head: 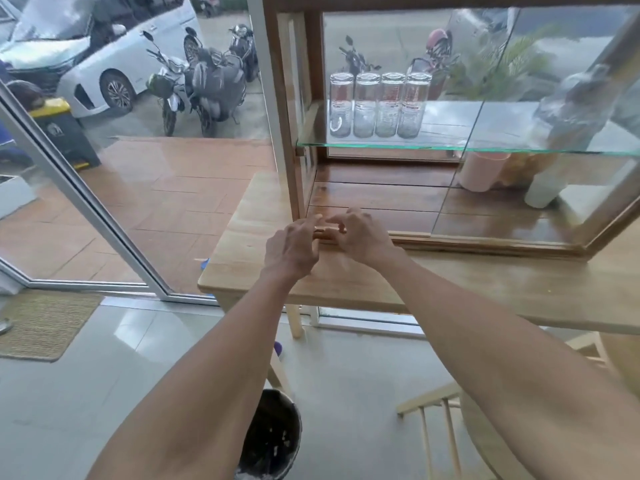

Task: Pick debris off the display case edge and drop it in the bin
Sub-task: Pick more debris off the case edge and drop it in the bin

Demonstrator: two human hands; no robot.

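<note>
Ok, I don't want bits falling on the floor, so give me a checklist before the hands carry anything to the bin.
1. Both hands at the case edge: ok. Left hand and right hand meet at the front rail of the case.
2. Debris actually pinched: cannot tell. The fingers hide whatever lies between them.
3. Bin within reach: ok. The bin stands on the floor below the table, under the left forearm.
4. Bin open: ok. It has no lid, and pale scraps lie inside.
5. Glasses clear of the hands: ok. The four glasses stand on the glass shelf above.
</note>
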